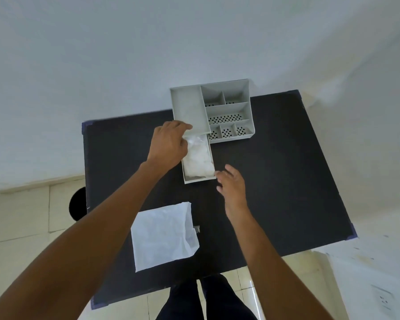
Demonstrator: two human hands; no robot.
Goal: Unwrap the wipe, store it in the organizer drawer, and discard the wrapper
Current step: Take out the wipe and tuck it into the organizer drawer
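A grey organizer (226, 109) stands at the far edge of the black table (275, 181). Its drawer (200, 180) is pulled out toward me, and the crumpled white wipe (199, 160) lies inside it. My left hand (169, 144) rests at the drawer's far left, fingers touching the wipe's upper end where the drawer meets the organizer body. My right hand (231, 183) hovers by the drawer's front right corner, fingers spread, fingertips at the drawer's edge. The empty white wrapper (163, 235) lies flat on the table near me.
The organizer's right side has several perforated compartments (226, 117). A dark round object (77, 204) sits on the floor left of the table. A small metal piece (197, 228) lies beside the wrapper. My legs stand at the table's near edge.
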